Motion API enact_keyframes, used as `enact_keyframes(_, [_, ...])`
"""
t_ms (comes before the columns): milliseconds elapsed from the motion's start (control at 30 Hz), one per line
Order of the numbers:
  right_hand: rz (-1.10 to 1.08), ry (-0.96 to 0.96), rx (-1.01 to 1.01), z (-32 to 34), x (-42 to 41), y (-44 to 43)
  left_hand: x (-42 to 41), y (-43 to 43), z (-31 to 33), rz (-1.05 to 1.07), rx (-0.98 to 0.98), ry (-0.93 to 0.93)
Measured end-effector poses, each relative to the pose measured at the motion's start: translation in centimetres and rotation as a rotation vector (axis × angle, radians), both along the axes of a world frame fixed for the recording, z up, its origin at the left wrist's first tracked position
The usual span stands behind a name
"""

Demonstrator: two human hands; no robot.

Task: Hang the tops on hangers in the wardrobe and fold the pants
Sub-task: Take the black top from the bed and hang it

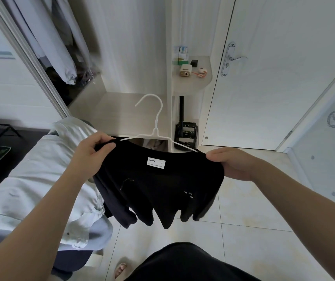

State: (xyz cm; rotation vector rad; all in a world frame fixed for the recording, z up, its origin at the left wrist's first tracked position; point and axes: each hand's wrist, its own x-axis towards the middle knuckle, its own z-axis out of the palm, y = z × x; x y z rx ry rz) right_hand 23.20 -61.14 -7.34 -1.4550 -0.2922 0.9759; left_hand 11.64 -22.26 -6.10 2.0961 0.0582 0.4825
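**While both hands grip its shoulders, a black top sits on a white hanger**

As the person stands before the open wardrobe [122, 110], the left hand [95, 148] is clenched on the left shoulder of the black top [158, 189], with its fingers curled over the fabric edge and the thumb pressed beneath. The right hand [231, 163] pinches the right shoulder seam between thumb and curled fingers. The top is stretched between the two hands at about waist height, above the tiled floor [243, 230]. Its neckline faces away from the person, and a white label [156, 162] shows just inside the collar. The body and sleeves hang down in loose folds.

The white hanger [156, 122] is threaded into the neck opening. Its arms run out under the fabric toward each hand, the left arm tip showing just beside the left fingers. Its hook rises free above the collar, tilted toward the wardrobe.

Light garments [61, 47] hang inside the wardrobe at upper left. A heap of pale clothes [30, 179] lies to the left, below the left forearm. A small shelf [193, 82] with boxes and gadgets stands beside a white door [264, 88].
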Motion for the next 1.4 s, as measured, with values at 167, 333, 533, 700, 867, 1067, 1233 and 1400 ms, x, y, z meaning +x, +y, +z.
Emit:
enact_keyframes(167, [-0.155,0.108,-0.027,0.0,-0.1,-0.2,0.0,-0.5,0.2,-0.004,0.015,0.005])
enact_keyframes(333, [-0.333,0.116,-0.015,-0.4,-0.4,0.3,-0.1,-0.9,0.4,0.008,0.037,-0.007])
enact_keyframes(533, [-0.296,-0.235,-0.028,-0.6,-0.8,-0.1,-0.1,-0.5,0.5,0.024,-0.012,-0.026])
enact_keyframes(700, [0.064,-0.227,-0.171,-0.9,-0.4,-2.8,-0.3,0.4,0.9,0.023,-0.019,-0.044])
enact_keyframes(867, [0.114,-0.214,-0.224,-1.2,-0.3,-3.2,-0.5,0.8,0.7,0.019,-0.010,-0.033])
enact_keyframes(1067, [0.040,0.185,0.007,-1.8,-0.4,-3.5,-0.7,1.1,1.4,-0.033,-0.008,-0.052])
enact_keyframes(1233, [0.057,0.207,-0.034,-1.8,-0.1,-3.5,-0.8,1.0,1.6,-0.034,0.015,-0.042])
enact_keyframes(1400, [0.128,0.247,-0.015,-1.8,-0.6,-3.1,-0.9,1.2,1.6,-0.028,0.007,-0.038])
